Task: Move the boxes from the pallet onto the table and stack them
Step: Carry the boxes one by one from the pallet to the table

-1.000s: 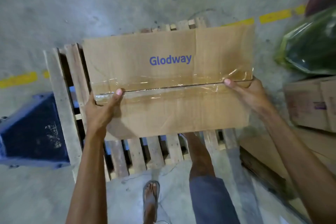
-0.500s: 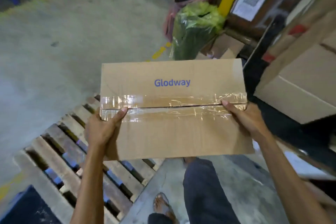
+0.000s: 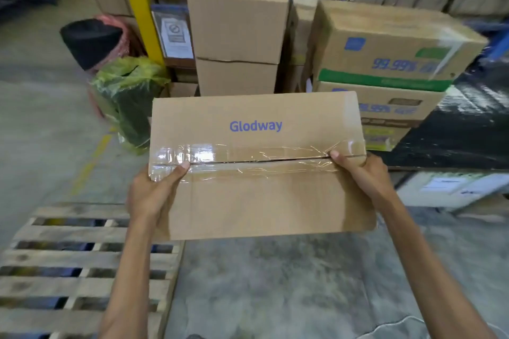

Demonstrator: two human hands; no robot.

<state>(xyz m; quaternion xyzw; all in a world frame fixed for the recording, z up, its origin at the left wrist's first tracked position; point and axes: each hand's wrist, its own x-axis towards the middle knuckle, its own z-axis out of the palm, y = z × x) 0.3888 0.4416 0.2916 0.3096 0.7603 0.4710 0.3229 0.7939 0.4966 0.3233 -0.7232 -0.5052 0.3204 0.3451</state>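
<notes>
The left hand (image 3: pixel 150 195) and right hand (image 3: pixel 366 173) clasp the Glodway box (image 3: pixel 259 173) by its ends (thumbs on the tape), mid-frame. The pallet (image 3: pixel 77 264) has slid to lower left; stacked cartons (image 3: pixel 237 33) now fill the top.

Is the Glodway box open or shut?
Shut: clear tape runs along the seam of the Glodway box, and both flaps lie flat.

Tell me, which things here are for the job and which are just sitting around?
For the job:
- Glodway box, carried in the air
- left hand and right hand, gripping its ends
- wooden pallet

Just sitting around:
- green plastic-wrapped bundle
- yellow post
- stacked plain boxes
- blue-and-green printed boxes
</notes>
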